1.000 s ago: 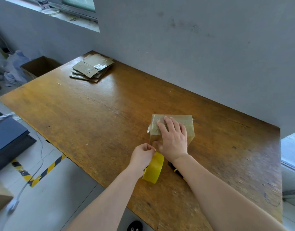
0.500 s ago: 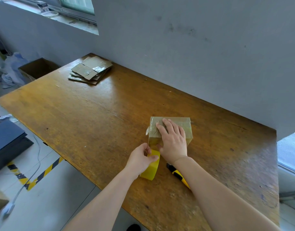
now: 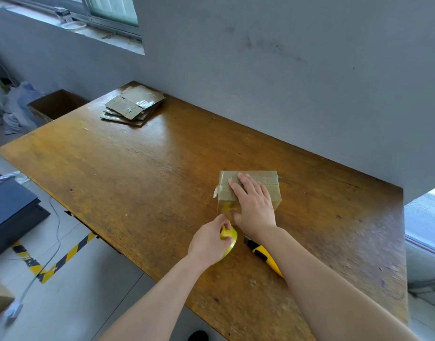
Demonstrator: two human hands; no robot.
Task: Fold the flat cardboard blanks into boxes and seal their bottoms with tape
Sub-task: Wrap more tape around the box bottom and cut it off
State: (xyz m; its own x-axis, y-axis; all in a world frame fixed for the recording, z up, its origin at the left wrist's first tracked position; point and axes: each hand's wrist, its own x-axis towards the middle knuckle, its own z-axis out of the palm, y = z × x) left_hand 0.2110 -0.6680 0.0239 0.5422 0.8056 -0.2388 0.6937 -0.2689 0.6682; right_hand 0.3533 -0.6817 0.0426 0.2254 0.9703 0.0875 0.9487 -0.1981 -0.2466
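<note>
A small folded cardboard box [image 3: 270,179] stands on the wooden table [image 3: 142,173], its upturned face covered with clear tape. My right hand [image 3: 254,205] lies flat on top of it, fingers spread, pressing down, thumb on the near side. My left hand [image 3: 209,241] grips a yellow tape roll [image 3: 230,236] on the table just in front of the box; a strip of tape runs from the roll up the box's near side. A stack of flat cardboard blanks [image 3: 134,108] lies at the far left corner of the table.
A yellow utility knife [image 3: 263,254] lies on the table beside my right forearm. A grey wall rises behind the table. An open cardboard carton [image 3: 55,105] sits on the floor beyond the left end. A dark case [image 3: 12,210] and striped floor tape [image 3: 63,257] are at left.
My left hand has pulled the tape roll down from the box's near side onto the table. My right hand has stayed pressed on the box top.
</note>
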